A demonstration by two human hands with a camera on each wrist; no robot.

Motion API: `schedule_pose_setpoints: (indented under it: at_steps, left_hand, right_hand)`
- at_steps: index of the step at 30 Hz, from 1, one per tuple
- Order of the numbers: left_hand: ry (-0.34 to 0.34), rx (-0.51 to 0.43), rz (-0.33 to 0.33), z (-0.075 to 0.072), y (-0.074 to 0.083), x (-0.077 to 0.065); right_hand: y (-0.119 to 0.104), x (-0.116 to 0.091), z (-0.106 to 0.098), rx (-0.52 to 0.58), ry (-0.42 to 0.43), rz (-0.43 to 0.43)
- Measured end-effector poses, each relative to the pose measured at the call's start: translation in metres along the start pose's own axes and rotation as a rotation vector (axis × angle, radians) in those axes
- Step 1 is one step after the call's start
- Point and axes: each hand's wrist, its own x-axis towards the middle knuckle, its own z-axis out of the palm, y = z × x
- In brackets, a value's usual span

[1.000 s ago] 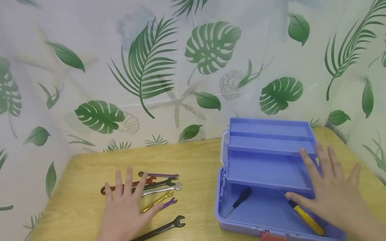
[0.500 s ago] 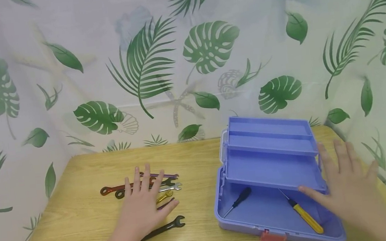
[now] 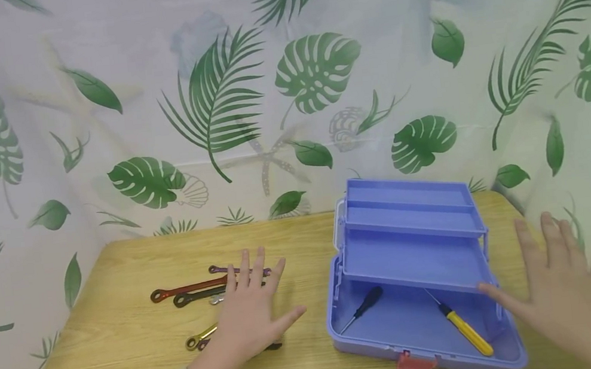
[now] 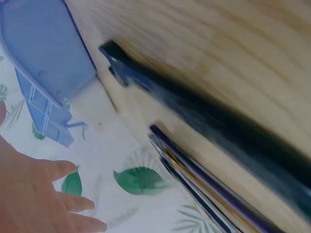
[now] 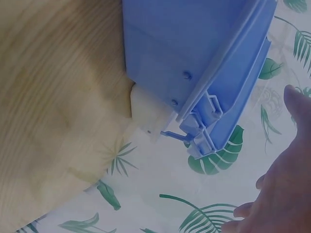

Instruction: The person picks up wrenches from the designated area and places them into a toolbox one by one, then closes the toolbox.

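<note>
With 12 o'clock as the far edge of the pale wooden bench (image 3: 100, 331), and reading from its middle, the red plastic latch (image 3: 416, 366) sits nearest, at 4 o'clock, on the front of the blue-violet plastic toolbox (image 3: 364, 347), whose body fills 3 o'clock. At 8 o'clock lies the long black metal wrench (image 4: 204, 115), mostly screened by the left hand (image 3: 248, 319) in the head view. That hand is at 9 o'clock, fingers spread apart, gripping nothing. The right hand (image 3: 563, 294), likewise spread and holding nothing, is at 3 o'clock, just outside the box.

On the box floor, the yellow-handled screwdriver with a thin metal shaft (image 3: 470, 333) points its grip to 5 o'clock; the slim black-handled screwdriver (image 3: 368, 303) points its grip to 1 o'clock. Farther off, between 9 and 10 o'clock, lie the gold metal wrench (image 3: 193, 342), the black ring-ended wrench (image 3: 199, 295), the red metal wrench (image 3: 190, 288) and the small purple metal wrench (image 3: 219, 269).

The wrenches should be rigid, fairly dense and slick, best pinched mid-shank; the screwdrivers likely lift easily by their handles. The box looks light and stiff, better held by its lower walls than by its raised, hinged blue-violet trays (image 3: 413, 256).
</note>
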Motion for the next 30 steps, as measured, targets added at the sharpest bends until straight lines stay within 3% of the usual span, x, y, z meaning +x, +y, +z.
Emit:
schedule_pose_setpoints:
  at_steps: [17,24,30]
  left_hand:
    - [-0.013,0.039,0.155,0.011,0.047,0.022]
    - [-0.045,0.057,0.188,0.019,0.058,0.029]
    - [-0.047,0.107,0.209,0.021,0.065,0.031]
  right_hand:
    - [0.011,-0.019,0.021,0.039,0.048,-0.002]
    - [0.012,-0.025,0.033,0.05,0.05,-0.028]
    - [0.008,-0.031,0.043,0.044,0.004,-0.035]
